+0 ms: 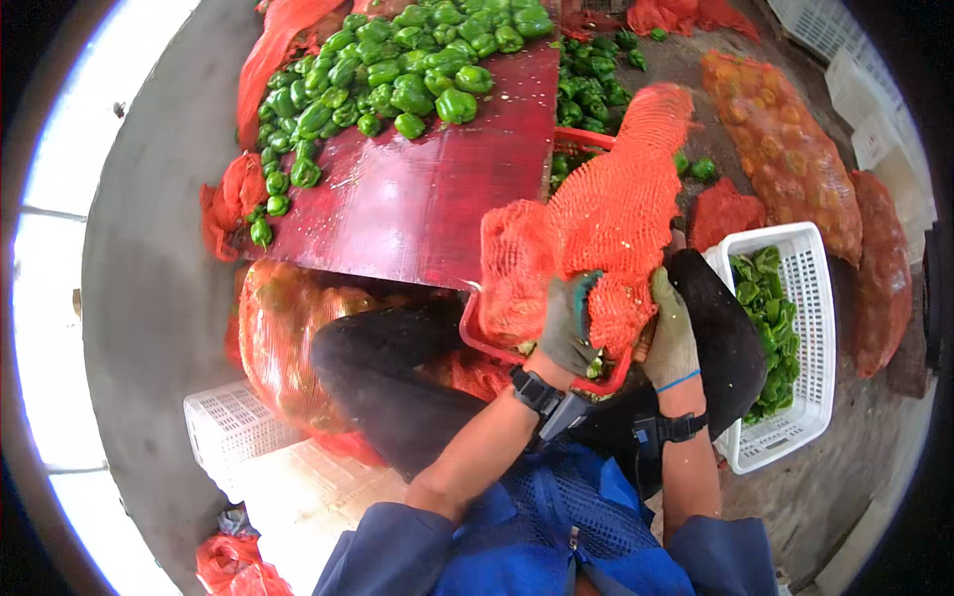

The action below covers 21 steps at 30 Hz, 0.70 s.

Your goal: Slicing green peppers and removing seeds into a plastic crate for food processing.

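A red mesh bag [621, 199] lies loosely over a red plastic basket [482, 338] between my knees. My left hand [568, 323], in a grey glove with a teal patch, is closed on the bag's near part, above the basket. The mesh hides some of its fingers. At the bag's right edge, my right hand [672, 328], in a pale glove with a blue cuff line, grips the mesh with its thumb pointing away from me. Its other fingers are partly hidden. A few green pieces [596, 368] show inside the basket's near rim.
A dark red board [417, 209] bears a heap of green bell peppers [412, 65]. More peppers [591, 84] lie beyond the basket. At right stands a white crate [820, 328] with green peppers, near filled mesh sacks [785, 149]. Another full sack [293, 338] leans by my left leg.
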Motion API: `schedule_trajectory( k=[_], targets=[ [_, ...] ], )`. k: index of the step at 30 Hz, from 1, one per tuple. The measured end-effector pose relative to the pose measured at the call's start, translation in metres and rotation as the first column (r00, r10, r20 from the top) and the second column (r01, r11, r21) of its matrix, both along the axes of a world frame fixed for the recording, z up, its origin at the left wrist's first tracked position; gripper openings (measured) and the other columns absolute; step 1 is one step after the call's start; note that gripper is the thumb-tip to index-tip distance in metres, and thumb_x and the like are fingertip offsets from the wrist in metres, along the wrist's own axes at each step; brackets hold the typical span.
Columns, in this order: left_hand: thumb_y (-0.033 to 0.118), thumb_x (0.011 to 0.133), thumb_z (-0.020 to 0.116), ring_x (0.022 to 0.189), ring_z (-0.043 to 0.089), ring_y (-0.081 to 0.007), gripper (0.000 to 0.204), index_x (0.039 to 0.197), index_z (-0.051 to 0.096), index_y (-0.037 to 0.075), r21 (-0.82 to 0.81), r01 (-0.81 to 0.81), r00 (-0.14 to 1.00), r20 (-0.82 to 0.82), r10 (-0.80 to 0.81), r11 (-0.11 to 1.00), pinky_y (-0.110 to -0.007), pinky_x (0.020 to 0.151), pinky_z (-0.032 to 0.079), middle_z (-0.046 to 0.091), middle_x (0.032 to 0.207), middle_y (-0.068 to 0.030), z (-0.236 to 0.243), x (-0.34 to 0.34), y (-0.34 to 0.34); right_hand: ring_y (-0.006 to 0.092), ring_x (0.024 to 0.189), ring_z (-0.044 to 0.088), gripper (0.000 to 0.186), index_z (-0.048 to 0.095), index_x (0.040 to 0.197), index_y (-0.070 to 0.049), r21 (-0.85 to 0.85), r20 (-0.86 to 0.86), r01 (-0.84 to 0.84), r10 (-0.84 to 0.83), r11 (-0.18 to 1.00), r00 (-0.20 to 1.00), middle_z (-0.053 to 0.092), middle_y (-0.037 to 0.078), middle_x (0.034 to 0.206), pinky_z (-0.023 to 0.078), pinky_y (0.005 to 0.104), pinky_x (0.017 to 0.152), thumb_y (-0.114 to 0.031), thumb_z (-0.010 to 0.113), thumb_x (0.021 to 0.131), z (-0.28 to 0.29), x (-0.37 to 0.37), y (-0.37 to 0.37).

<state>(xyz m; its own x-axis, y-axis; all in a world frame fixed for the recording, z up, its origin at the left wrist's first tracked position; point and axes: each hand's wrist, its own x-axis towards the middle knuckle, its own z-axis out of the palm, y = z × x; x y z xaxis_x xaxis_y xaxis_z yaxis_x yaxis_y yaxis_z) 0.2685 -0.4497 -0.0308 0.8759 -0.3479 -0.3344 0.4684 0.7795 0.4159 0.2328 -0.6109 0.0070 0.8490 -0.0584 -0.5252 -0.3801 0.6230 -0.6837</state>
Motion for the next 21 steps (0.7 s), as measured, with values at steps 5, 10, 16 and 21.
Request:
schedule_trajectory(
  k=[5,10,16,21],
  targets=[
    [0.040,0.094,0.083,0.130,0.065,-0.0318,0.074,0.153,0.055,0.006,0.481,0.035,0.951,0.254,-0.178,0.876,-0.048,0.111,0.055,0.066,0.143,-0.0152,-0.011,-0.022,0.027,0.0222,0.093,0.075,0.040,0.065,0.136,-0.001,-0.005,0.095,0.110,-0.109,0.994,0.990,0.075,0.007,0.112,0.064,0.0373,0.084,-0.004,0.069,0.096,-0.003,0.026,0.030],
    [0.003,0.101,0.065,0.099,0.077,-0.0214,0.016,0.111,0.076,0.001,0.243,-0.105,0.984,-0.113,0.136,0.964,-0.036,0.084,0.062,0.080,0.106,-0.0125,-0.033,-0.023,0.043,0.0235,0.093,0.075,0.042,0.065,0.131,0.001,-0.178,0.206,-0.009,0.046,0.984,0.977,0.075,0.007,0.111,0.062,0.0382,0.084,0.003,0.065,0.090,-0.014,0.046,0.032],
    [0.014,0.106,0.073,0.115,0.070,-0.0151,0.034,0.136,0.070,-0.001,0.795,-0.196,0.942,0.316,-0.115,0.574,-0.035,0.099,0.057,0.075,0.131,-0.0057,0.003,-0.031,0.085,0.0237,0.093,0.072,0.041,0.067,0.128,0.003,-0.514,0.193,-0.034,0.154,0.857,0.969,0.074,0.011,0.109,0.058,0.0391,0.082,-0.004,0.071,0.089,0.014,0.056,0.038],
    [0.027,0.109,0.069,0.123,0.069,-0.0209,0.049,0.152,0.058,0.005,0.688,-0.223,0.847,0.487,-0.211,0.691,-0.035,0.101,0.058,0.069,0.142,-0.0076,0.020,-0.049,0.109,0.0148,0.085,0.062,0.029,0.067,0.109,0.004,-0.624,0.134,-0.283,0.457,0.729,0.880,0.068,0.008,0.096,0.052,0.0355,0.077,-0.015,0.072,0.088,0.001,0.030,0.088]
  ],
)
